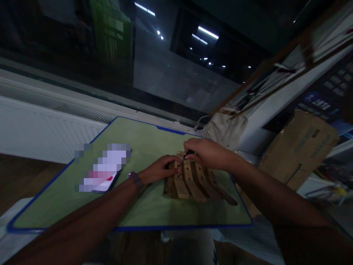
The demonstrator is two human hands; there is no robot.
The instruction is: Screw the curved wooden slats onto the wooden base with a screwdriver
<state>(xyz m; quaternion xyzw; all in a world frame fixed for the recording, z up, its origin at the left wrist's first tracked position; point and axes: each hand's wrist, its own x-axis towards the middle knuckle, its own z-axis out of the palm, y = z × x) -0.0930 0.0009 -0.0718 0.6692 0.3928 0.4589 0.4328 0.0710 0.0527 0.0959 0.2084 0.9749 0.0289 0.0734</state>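
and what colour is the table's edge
The table's edge is blue, best seen in the head view.

The table has a flat, pale green top with rounded corners and a blue rim; a wider blue strip runs along part of its far edge. On its left half lies a phone, screen up and lit, set at a slant and largely hidden by pixel blocks. Well apart from it, toward the right edge, sits a wooden piece with several bent slats side by side.
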